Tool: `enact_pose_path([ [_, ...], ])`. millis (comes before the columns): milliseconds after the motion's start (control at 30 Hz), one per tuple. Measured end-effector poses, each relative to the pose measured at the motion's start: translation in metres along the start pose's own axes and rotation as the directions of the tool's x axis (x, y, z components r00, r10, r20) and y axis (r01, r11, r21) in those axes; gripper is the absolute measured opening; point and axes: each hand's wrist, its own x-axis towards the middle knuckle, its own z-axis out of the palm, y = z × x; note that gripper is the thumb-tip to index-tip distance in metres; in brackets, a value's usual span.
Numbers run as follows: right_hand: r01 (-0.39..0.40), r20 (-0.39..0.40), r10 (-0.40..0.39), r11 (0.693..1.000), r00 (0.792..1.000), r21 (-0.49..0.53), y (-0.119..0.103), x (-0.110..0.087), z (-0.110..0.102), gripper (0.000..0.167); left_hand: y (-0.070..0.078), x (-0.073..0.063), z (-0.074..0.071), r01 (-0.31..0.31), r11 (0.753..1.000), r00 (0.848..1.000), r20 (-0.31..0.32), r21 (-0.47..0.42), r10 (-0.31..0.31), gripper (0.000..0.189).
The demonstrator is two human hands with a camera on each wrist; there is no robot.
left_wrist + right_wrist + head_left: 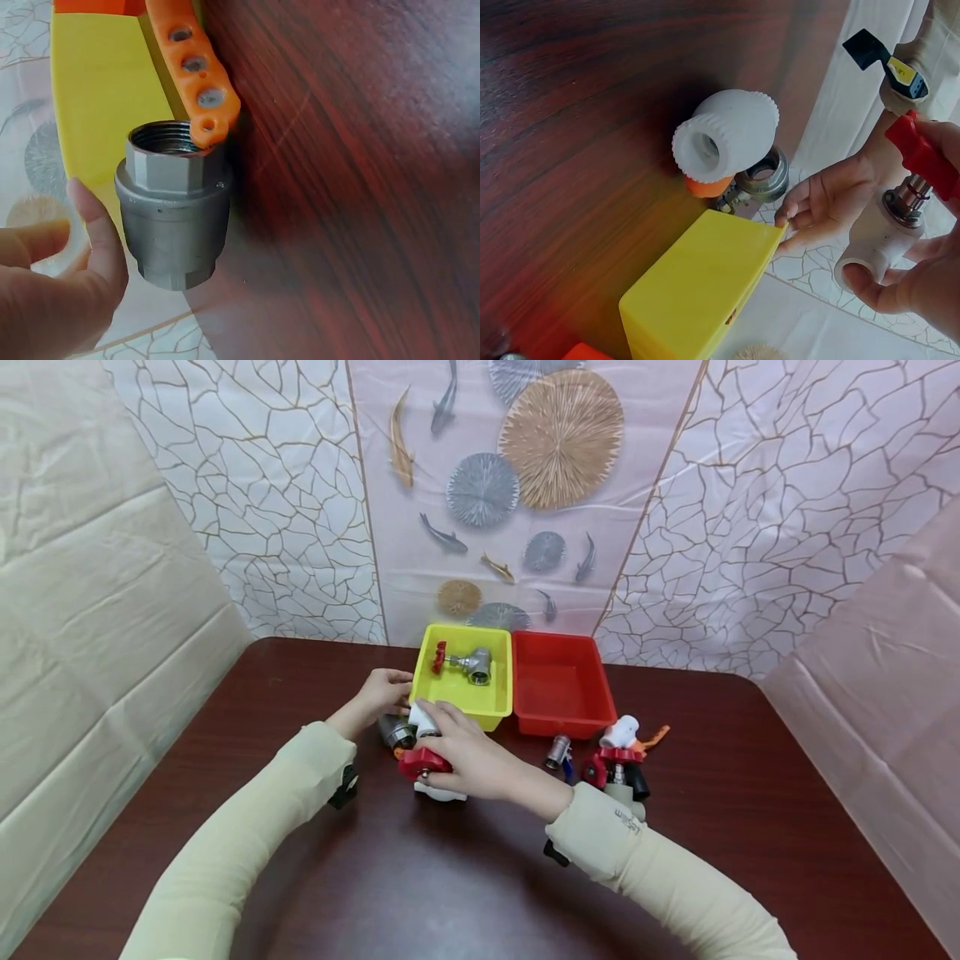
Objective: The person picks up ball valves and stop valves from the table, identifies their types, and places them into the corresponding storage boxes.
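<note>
My right hand (474, 758) holds a white plastic valve with a red handle (917, 150). Its thumb and fingers curl round the white body (881, 244), above the table. My left hand (381, 693) is at the left side of the yellow bin (463, 702); its loosely bent fingertips meet the bin's corner in the right wrist view. Beside that hand stands a grey metal threaded fitting (176, 217), apart from its fingers. An orange lever handle (193, 67) lies by it, next to a ribbed white fitting (731, 135).
A metal valve with a red handwheel (474, 664) lies in the yellow bin. The red bin (562, 727) stands against its right side. In front are a small metal valve with a blue handle (558, 752) and a pile with a white fitting (621, 732) and red handwheels.
</note>
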Motion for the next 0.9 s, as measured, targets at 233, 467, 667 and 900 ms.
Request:
enact_pose_path([
  [233, -0.004, -0.051, 0.004, 1.0, 0.999, -0.002, 0.004, -0.008, -0.007, 0.029, 0.004, 0.0, 0.002, 0.077, 0.997, 0.997, 0.015, -0.012, -0.077, 0.042],
  [467, -0.017, -0.099, 0.018, 1.0, 0.995, 0.018, 0.009, -0.013, -0.013, 0.028, -0.03, 0.061, -0.008, 0.129, 0.991, 0.988, 0.096, -0.04, -0.124, 0.032],
  [667, -0.044, -0.13, 0.057, 0.994, 0.99, 0.103, 0.015, -0.017, -0.017, 0.029, -0.006, 0.041, -0.009, 0.217, 0.975, 0.97, 0.1, 0.034, -0.22, 0.037],
  [900, -0.095, -0.144, 0.119, 0.981, 0.982, 0.169, 0.025, -0.017, -0.02, 0.029, 0.029, 0.0, -0.011, 0.268, 0.963, 0.951, 0.159, -0.003, -0.264, 0.043],
])
